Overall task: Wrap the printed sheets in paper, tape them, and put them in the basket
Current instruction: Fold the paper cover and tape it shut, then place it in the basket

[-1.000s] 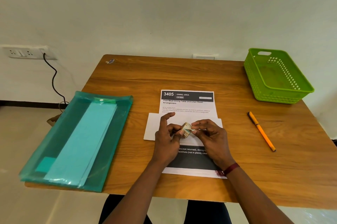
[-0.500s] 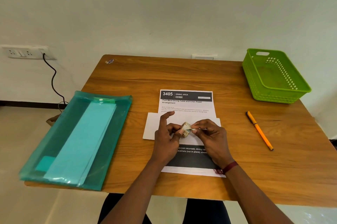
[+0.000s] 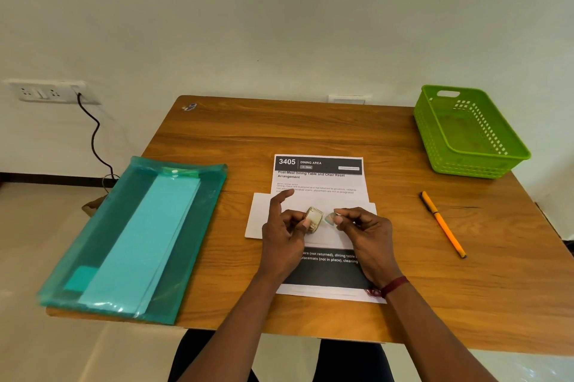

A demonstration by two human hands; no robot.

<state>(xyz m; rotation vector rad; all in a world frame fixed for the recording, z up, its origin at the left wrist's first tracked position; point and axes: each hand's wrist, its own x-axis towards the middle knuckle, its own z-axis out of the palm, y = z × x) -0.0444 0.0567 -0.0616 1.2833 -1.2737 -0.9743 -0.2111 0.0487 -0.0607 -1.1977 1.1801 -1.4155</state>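
At the near middle of the table [image 3: 310, 133], right in front of you, the sheets [image 3: 320, 183] lie with their long axis running away from you. The paper [image 3: 259, 214] is banded across their middle, its long axis left to right. Both your hands hover just above that band.

Your left hand [image 3: 284, 235] grips the roll [image 3: 313, 218] with curled fingers and thumb, the forefinger sticking out straight. Your right hand [image 3: 363, 232] pinches the tape end [image 3: 329, 219] between thumb and fingertip, just right of the roll. The short strip between them runs left to right, along the band. The band's seam is hidden under your hands, so I cannot tell how the strip lines up with it.

My guess is that you are drawing out a length of tape to fix the wrap. The sheets are neither taped nor in the basket yet. The basket [image 3: 441, 145] sits at the far right corner, well apart from the sheets and nearer your right hand.

By count there is one roll, one basket and one band of paper. The sheets look like a single stack, and how many are in it I cannot tell. There is also one pen [image 3: 442, 223] on the right, between the sheets and the basket, lying roughly away from you. One folder [image 3: 102, 242] with paper inside lies at the left edge. One socket [image 3: 43, 92] with one cable [image 3: 94, 139] is on the wall.
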